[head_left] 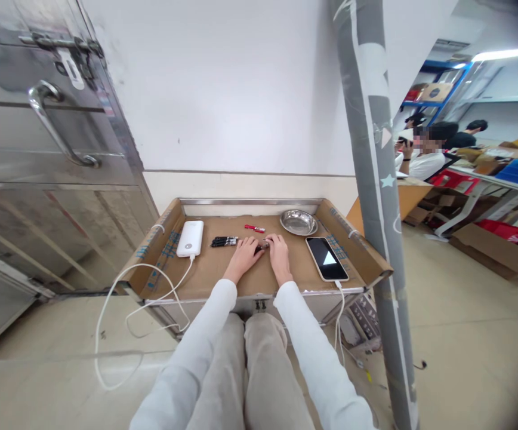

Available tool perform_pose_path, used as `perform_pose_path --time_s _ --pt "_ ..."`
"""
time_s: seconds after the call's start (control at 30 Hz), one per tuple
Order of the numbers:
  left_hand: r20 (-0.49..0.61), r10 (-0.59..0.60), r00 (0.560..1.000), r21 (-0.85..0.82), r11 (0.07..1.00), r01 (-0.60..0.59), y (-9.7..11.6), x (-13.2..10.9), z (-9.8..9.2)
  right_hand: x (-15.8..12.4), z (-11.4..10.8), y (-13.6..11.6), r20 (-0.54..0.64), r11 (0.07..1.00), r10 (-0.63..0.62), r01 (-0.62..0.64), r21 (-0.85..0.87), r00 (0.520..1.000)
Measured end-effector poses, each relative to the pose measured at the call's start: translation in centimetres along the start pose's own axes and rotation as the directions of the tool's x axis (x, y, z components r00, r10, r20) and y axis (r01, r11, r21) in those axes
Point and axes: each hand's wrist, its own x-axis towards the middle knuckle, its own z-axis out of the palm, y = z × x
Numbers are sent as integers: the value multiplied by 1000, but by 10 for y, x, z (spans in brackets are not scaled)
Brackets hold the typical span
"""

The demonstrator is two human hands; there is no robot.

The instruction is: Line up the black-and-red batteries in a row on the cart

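Note:
My left hand (pixel 243 257) rests low over the cardboard-lined tabletop (pixel 218 280), its fingers bent and drawn together. Close beside it, my right hand (pixel 279 255) is closed in a pinch. Between the fingertips of both hands is a small dark and shiny piece (pixel 263 244), too small and too covered to name. Several black pen-like sticks with clear ends (pixel 224 241) lie side by side just left of my left hand. Beyond my fingers lies a small red stick-shaped piece with a silvery part (pixel 254 229).
A shallow metal bowl (pixel 298 223) stands at the back right. A phone (pixel 327 259) with a cable lies right; a white power bank (pixel 190 239) lies left, its cable looping off the edge. Raised cardboard sides (pixel 352 239) border the top. A grey wrapped pole (pixel 375 149) rises at right.

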Motion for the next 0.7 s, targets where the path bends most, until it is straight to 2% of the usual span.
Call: perform_pose_path --time_s 0.1,0.23,0.37,0.5,0.57,0.63,0.7 --pt "-35 -13 999 -51 999 11 4 -13 -6 -1 0 0 -26 998 -4 6 59 1000" --pt "-153 -164 974 -7 986 165 5 -19 -10 -1 2 -1 -20 998 -15 16 59 1000" --pt "-161 -193 968 27 979 200 4 -18 -10 -2 1 -5 19 995 -62 60 73 998" --pt "-182 -208 961 -11 978 209 1 -18 -9 -5 -6 -17 103 978 -183 170 124 978" --pt "-202 -230 952 -17 973 232 1 -19 -8 -8 -11 -24 196 967 -239 215 136 951" --pt "-215 -251 944 -3 967 256 0 -20 -8 -10 -14 -29 267 964 -264 244 104 927" --pt "-226 -272 935 25 958 285 1 -21 -9 -10 -13 -30 286 961 -275 268 63 918"
